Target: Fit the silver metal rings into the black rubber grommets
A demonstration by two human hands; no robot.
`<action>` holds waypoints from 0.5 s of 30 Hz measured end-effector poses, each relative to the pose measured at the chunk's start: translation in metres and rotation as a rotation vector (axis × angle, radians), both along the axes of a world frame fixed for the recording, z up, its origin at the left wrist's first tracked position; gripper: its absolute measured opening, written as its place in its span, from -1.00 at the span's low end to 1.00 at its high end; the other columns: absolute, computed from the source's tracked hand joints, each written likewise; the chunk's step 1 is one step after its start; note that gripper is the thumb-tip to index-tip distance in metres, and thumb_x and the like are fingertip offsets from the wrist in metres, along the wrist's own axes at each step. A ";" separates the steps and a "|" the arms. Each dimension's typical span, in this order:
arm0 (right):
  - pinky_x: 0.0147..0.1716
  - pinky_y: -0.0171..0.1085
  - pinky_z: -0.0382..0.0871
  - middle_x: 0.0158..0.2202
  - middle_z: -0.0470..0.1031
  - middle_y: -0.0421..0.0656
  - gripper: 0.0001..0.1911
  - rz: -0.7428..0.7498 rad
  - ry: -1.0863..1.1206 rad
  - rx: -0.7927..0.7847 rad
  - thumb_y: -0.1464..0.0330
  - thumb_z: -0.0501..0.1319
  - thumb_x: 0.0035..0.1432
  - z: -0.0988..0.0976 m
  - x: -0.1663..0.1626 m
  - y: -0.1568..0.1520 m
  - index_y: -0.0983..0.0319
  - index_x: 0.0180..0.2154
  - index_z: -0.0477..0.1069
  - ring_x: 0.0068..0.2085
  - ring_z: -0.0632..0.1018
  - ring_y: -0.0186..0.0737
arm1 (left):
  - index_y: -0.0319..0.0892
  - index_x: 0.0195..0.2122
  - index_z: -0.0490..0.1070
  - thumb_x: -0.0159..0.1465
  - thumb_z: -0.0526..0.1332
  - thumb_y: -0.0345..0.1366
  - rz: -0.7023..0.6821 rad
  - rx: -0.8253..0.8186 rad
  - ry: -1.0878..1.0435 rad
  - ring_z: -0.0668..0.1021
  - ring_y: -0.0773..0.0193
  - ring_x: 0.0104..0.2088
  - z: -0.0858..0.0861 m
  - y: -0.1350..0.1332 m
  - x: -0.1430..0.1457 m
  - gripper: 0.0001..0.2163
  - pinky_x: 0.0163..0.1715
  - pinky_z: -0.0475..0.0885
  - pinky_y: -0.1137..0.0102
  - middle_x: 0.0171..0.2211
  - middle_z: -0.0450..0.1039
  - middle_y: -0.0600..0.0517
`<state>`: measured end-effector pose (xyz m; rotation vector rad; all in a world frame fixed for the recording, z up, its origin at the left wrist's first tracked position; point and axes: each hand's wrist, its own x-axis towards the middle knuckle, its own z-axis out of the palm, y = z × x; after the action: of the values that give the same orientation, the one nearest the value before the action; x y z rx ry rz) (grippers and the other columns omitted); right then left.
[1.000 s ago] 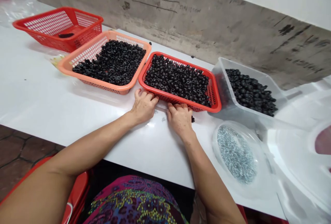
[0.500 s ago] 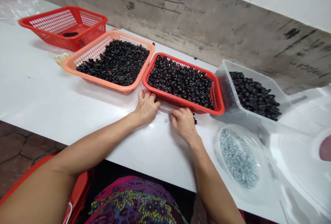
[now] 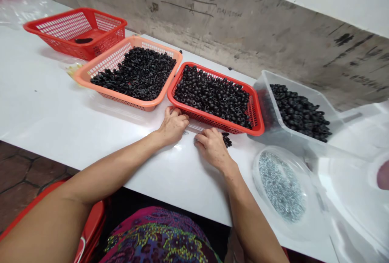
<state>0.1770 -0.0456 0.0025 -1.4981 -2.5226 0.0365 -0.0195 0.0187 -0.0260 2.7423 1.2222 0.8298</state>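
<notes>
Right now, L hand [image 3: 173, 127] sits curled at red basket's [image 3: 221, 122] front rim, lower centre; R hand [image 3: 213, 148] lies on white table [image 3: 45, 84] just beside small heap of black rings [image 3: 226, 139], within reach. Can't tell if either pinches anything.

orange basket [image 3: 121, 101], far red basket [image 3: 60, 14], clear plastic tub [image 3: 261, 81], round dish [image 3: 258, 174] of metal parts, concrete wall [image 3: 243, 32]

Matte black ring-shaped pieces [image 3: 212, 95] fill a bright red lattice plastic basket [image 3: 219, 121] and a salmon-orange lattice plastic basket [image 3: 127, 101]. Small silver-grey metal pieces [image 3: 281, 186] lie in a clear round plastic dish [image 3: 261, 190] on the glossy white tabletop [image 3: 75, 109]. The lap cloth [image 3: 158, 234] swirls magenta, blue and yellow-green; the grey concrete wall [image 3: 243, 32] carries black streaks.
</notes>
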 end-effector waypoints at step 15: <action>-0.14 -0.08 0.30 -0.24 0.50 -0.02 -0.80 -0.028 0.094 0.002 0.40 0.26 0.18 0.004 0.022 0.000 0.21 -0.15 0.58 -0.21 0.40 -0.02 | -0.23 -0.36 0.49 0.22 0.12 -0.54 -0.001 0.038 -0.011 0.47 0.00 -0.14 0.002 0.003 0.000 -0.83 -0.11 0.22 0.06 -0.33 0.56 -0.11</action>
<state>0.1989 -0.0456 0.0067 -1.4942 -2.4272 0.0986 -0.0197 0.0218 -0.0236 2.7636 1.2151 0.8760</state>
